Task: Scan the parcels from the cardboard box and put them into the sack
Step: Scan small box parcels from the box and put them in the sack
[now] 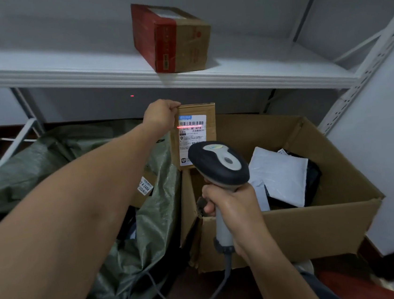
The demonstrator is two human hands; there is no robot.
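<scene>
1. The small brown parcel (195,134) is up in the air over the far left corner of the cardboard box (298,231), right by the seam where the box meets the sack (138,229). It's upright with the label (193,147) facing the camera.
2. The left hand (160,115) pinches just the parcel's top left corner, probably so no fingers cover the barcode.
3. The right hand (232,209) is wrapped around the handle of the scanner (218,164), aimed up at the label. The red scan line (191,126) sits just under the bars, on the text row, so I'd guess it needs a tiny tilt up to read.
4. Still in the box: a white mailer (280,176) lying on something dark, so there's more to scan.
5. The sack mouth gapes open right beside the box's left wall, with a labelled parcel (145,186) already inside. It should be a short swing left to drop this one in.
6. Watch-outs: the shelf (108,68) edge hangs close above the held parcel, so there's not much headroom. The scanner cable (221,284) trails down near the sack.
</scene>
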